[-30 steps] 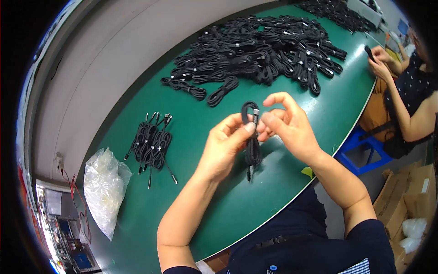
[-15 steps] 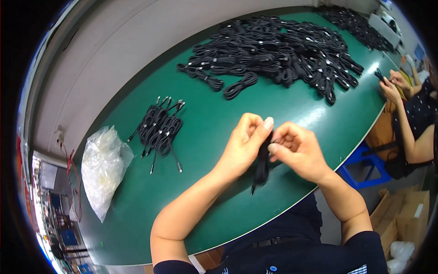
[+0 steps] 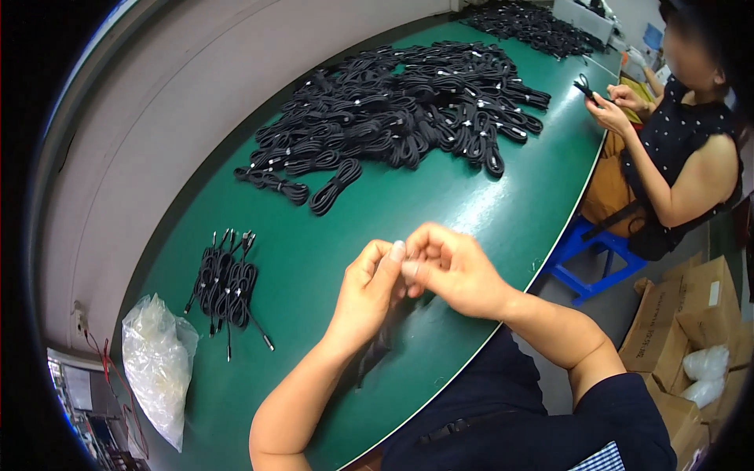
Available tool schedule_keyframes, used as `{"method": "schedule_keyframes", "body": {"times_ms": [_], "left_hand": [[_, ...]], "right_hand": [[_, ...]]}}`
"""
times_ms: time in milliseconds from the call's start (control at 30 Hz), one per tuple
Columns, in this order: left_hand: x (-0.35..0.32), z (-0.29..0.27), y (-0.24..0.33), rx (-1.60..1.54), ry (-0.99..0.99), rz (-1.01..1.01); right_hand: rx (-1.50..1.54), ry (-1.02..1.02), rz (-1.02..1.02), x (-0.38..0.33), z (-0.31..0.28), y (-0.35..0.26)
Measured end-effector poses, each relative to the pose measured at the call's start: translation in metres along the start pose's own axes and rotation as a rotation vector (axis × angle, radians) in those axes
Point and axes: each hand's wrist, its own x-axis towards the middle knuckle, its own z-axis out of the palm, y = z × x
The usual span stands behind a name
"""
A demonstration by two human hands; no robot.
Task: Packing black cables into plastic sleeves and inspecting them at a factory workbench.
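Note:
My left hand [image 3: 365, 290] is closed around a coiled black cable [image 3: 375, 353]. Most of the coil is hidden behind the fingers, and its lower end hangs blurred below the hand, over the green table. My right hand [image 3: 459, 271] meets the left at the fingertips, its thumb and fingers pinched together. Whatever lies in that pinch is hidden. To the left, a small group of coiled black cables [image 3: 226, 279] with metal plugs lies on the table. Beyond my hands spreads a big heap of coiled black cables [image 3: 393, 118].
A clear plastic bag [image 3: 161, 369] of pale contents sits at the table's left edge. A second cable heap [image 3: 534, 27] lies at the far end. On the right, a co-worker [image 3: 683, 169] holds a cable beside a blue stool [image 3: 601, 251]. Cardboard boxes [image 3: 667, 322] stand on the floor.
The view has turned to the right, so the table's contents appear shifted left and the co-worker shows more fully. My hands stay together at the cable, whose hanging end is now more blurred.

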Motion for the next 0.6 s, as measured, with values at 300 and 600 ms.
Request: {"method": "schedule_keyframes", "body": {"times_ms": [300, 600], "left_hand": [[-0.018, -0.004, 0.013, 0.211, -0.217, -0.009], [-0.032, -0.003, 0.010, 0.404, -0.132, 0.064]], "right_hand": [[0.090, -0.021, 0.042, -0.003, -0.027, -0.007], [0.083, -0.090, 0.024, -0.009, -0.009, 0.002]]}}
